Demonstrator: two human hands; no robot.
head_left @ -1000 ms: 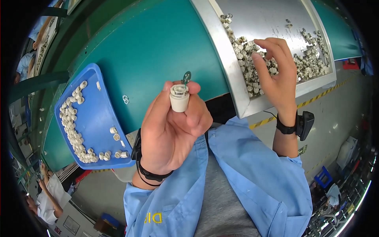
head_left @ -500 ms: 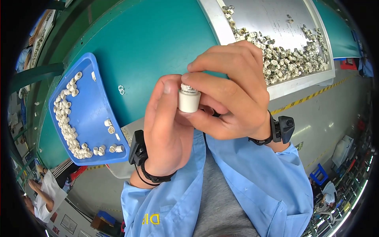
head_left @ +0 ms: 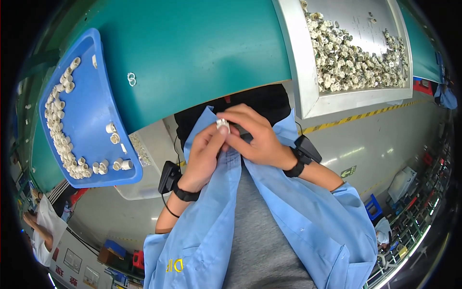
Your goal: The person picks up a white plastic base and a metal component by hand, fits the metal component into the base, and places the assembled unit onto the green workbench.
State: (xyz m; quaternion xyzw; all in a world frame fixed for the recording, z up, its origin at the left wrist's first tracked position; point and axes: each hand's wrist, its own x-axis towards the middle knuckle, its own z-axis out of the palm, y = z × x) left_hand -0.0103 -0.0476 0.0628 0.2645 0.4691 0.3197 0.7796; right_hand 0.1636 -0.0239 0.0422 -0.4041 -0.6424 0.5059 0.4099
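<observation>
A small white cup-shaped part, with a notched top, is held between my two hands in front of my chest, just off the table's near edge. My left hand is closed on it, the thumb pressed on its face. On the other side, the bent fingers of my right hand also close around it. My fingers hide much of the part, so its lower end cannot be made out.
A blue tray at left holds many white cup-shaped parts along its far side. Two white rings lie on the green table. At right, a metal-framed tray contains a heap of small white-and-metal pieces.
Both hands have moved down and away from the head camera with the white part, which now shows tilted and more covered by fingers. The table and trays have shifted in view.
</observation>
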